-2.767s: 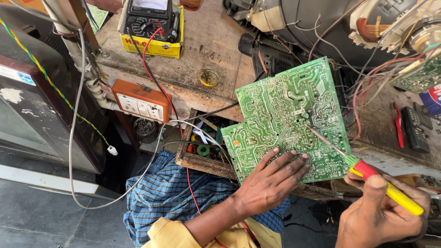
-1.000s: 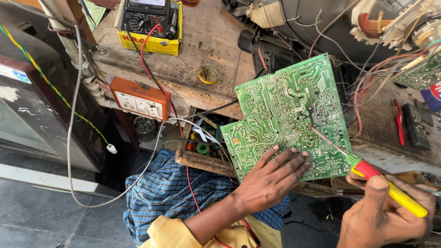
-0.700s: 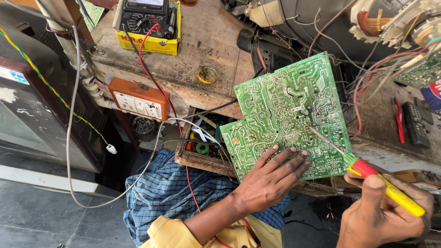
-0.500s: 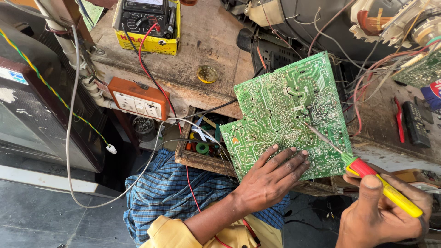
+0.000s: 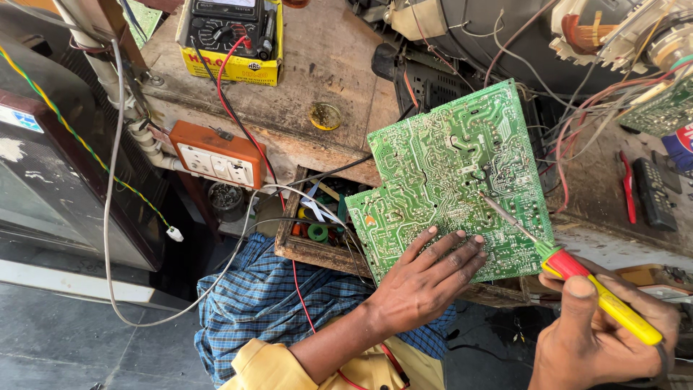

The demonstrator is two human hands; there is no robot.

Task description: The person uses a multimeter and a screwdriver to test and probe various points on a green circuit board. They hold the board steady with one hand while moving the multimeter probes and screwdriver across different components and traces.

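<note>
A scuffed wooden surface (image 5: pixel 332 65) carries a green circuit board (image 5: pixel 447 180), tilted solder-side up at its near edge. The left hand (image 5: pixel 422 278) presses flat, fingers splayed, on the board's lower edge. The right hand (image 5: pixel 603 339) grips a yellow-handled soldering iron (image 5: pixel 577 271), fingers closed, its thin metal tip touching the board.

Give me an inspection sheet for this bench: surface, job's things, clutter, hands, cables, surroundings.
Surface: worn wooden bench, stained and scratched.
Job's things: green circuit board, solder side up, propped tilted at the bench edge; red and yellow screwdriver, tip on the board.
Clutter: multimeter on a yellow box; small round tin; open drawer of parts; black remote.
Hands: left hand flat on the board's lower edge; right hand grips the screwdriver.
Cables: red and black meter leads; white cable; wire bundle on the right.
Surroundings: orange socket box; television tube behind.
</note>
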